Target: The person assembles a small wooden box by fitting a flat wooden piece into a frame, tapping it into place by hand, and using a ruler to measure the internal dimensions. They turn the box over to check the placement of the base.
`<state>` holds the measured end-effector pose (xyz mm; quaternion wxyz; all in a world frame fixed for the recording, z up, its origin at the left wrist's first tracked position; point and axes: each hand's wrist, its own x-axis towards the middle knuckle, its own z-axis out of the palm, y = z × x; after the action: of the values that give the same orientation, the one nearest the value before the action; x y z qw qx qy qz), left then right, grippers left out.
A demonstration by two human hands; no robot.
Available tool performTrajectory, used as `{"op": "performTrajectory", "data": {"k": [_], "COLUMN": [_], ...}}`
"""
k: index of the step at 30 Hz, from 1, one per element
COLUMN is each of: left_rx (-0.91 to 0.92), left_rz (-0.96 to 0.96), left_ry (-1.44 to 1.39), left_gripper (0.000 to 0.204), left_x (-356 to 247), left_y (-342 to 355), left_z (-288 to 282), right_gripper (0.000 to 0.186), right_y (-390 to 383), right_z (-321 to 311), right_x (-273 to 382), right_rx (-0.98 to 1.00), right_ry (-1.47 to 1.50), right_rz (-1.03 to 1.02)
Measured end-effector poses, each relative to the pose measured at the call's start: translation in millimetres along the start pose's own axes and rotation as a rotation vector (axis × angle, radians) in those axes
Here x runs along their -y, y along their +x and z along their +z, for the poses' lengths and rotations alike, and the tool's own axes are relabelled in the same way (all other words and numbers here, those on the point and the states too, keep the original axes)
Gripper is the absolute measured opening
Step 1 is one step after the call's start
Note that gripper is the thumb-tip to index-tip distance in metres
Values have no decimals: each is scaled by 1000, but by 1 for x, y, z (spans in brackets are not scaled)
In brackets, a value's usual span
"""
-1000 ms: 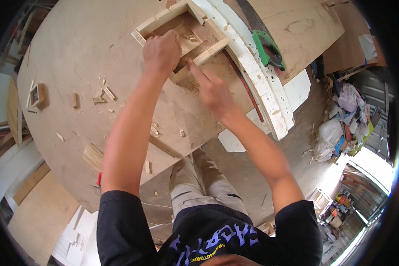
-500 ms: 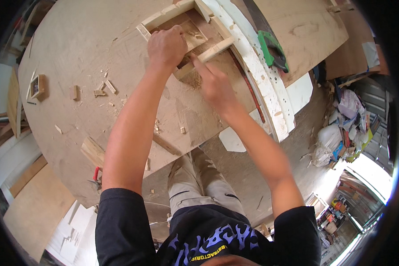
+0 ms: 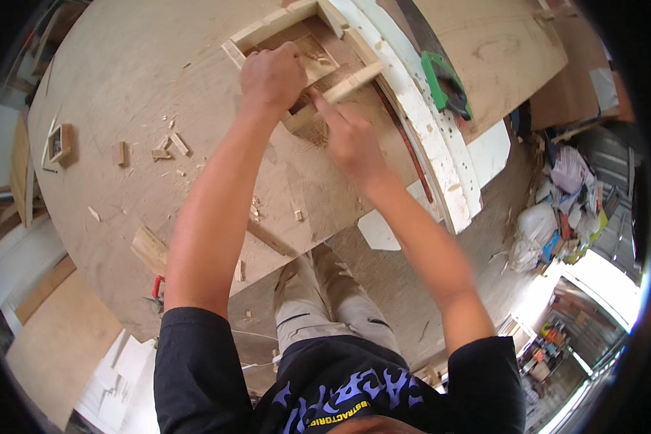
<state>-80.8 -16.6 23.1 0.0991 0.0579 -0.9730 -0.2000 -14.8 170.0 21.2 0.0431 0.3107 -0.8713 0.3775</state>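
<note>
Two hands (image 3: 273,78), scraps (image 3: 179,144) across worktable (image 3: 123,79)

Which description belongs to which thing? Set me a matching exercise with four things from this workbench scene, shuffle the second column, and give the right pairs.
Things:
1. Saw
2. Small open box
3. Left hand
4. Right hand

Descriptions:
A. Index finger extended toward the near side of the wooden frame
B. Near the left edge of the table
C. Has a green-and-black handle
D. Fingers curled, back of the hand facing up

Right pairs: 1-C, 2-B, 3-D, 4-A
</note>
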Motion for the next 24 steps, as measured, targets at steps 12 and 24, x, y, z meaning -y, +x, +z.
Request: {"op": "performTrajectory", "data": {"k": [12,24], "left_rx": [-48,-4], "left_rz": [24,-42], "left_ry": [-2,-22], "left_gripper": [25,25], "left_x": [2,1], "left_y": [-3,-2], "left_z": [-1,-5], "right_gripper": [69,43], "right_y": [-14,-64], "right_z": [-7,-28], "right_x": [12,30], "right_rx": [68,-127], "right_ry": [-48,110], "right_rz": [76,345]}}
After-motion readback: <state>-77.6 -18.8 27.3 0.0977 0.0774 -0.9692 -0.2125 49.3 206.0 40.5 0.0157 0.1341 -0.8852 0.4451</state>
